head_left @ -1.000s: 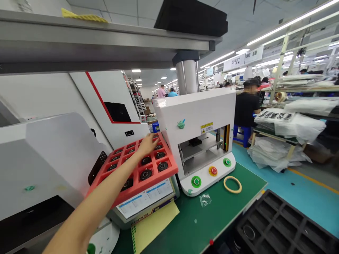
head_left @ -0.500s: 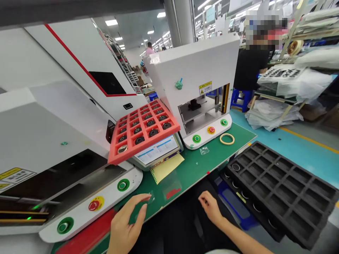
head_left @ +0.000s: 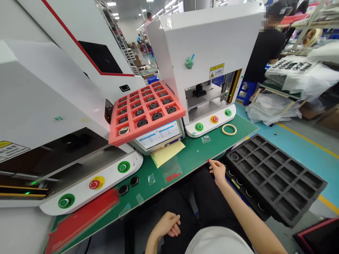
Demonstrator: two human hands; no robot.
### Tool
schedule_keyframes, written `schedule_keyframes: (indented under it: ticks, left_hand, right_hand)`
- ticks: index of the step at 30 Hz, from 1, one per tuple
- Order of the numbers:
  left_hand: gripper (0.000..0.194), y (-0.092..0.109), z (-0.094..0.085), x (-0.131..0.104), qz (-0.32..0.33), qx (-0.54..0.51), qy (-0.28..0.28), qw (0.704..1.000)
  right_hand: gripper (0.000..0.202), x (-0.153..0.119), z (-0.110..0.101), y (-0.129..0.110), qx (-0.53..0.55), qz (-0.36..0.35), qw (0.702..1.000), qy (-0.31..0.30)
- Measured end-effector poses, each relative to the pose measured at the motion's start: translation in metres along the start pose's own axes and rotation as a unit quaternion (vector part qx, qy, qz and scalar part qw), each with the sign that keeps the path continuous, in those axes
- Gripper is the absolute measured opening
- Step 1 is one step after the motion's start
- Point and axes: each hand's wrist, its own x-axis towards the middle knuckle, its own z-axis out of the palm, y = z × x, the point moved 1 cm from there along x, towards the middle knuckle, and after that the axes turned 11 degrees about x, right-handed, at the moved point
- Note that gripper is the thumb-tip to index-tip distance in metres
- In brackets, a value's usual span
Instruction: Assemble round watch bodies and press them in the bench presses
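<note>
My right hand (head_left: 218,172) reaches to the table's front edge, thumb and forefinger pinched at a small red piece (head_left: 208,161). Low over my lap hangs my left hand (head_left: 168,225), its fingers loosely bent and a little apart, with nothing visible in it. On the green table (head_left: 193,158), two round black parts (head_left: 123,189) lie by the left machine. Small clear film pieces (head_left: 151,179) are near them. A clear sheet with red strips (head_left: 173,177) lies in front of the yellow paper (head_left: 168,153).
A pink foam tray (head_left: 147,126) of round black parts rests on a screen unit (head_left: 159,135). White press machines (head_left: 206,42) stand left and behind. A cream ring (head_left: 229,129) lies at right, beside a black foam tray (head_left: 275,173) holding one round part. A person (head_left: 267,49) sits beyond.
My left hand has drawn back off the table to my lap, uncovering the two black parts. My right hand has moved up and forward to the red piece at the edge.
</note>
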Motion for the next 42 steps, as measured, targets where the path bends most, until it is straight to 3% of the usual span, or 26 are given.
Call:
schedule_keyframes:
  ticks: [5, 15, 22, 28, 32, 35, 42]
  left_hand:
    - [0.091, -0.007, 0.005, 0.031, -0.018, -0.024, -0.011, 0.999]
    - [0.094, -0.013, 0.001, 0.031, -0.005, -0.043, -0.025, 0.999]
    - [0.095, -0.014, 0.003, 0.030, -0.001, -0.051, -0.016, 0.999]
    - [0.094, -0.012, -0.002, 0.028, 0.011, -0.046, -0.036, 0.998]
    - [0.094, -0.012, 0.000, 0.028, 0.018, -0.050, -0.042, 0.998]
    - [0.089, -0.014, 0.002, 0.027, 0.016, -0.052, -0.045, 0.998]
    - [0.054, -0.009, -0.002, 0.024, 0.017, -0.031, -0.073, 0.997]
  right_hand:
    - [0.017, 0.005, 0.003, -0.006, -0.014, 0.035, 0.999, 0.005]
    - [0.016, 0.016, -0.002, -0.011, -0.033, 0.075, 0.997, 0.010]
    - [0.015, 0.011, -0.015, -0.013, -0.027, -0.009, 1.000, 0.010]
    - [0.016, 0.014, -0.009, -0.019, -0.088, -0.094, 0.992, -0.003]
    - [0.016, 0.018, -0.005, -0.024, -0.143, -0.111, 0.983, -0.015]
    - [0.016, 0.023, -0.007, -0.025, -0.164, -0.092, 0.982, -0.024]
    - [0.023, 0.039, -0.013, -0.034, -0.141, -0.013, 0.989, -0.034]
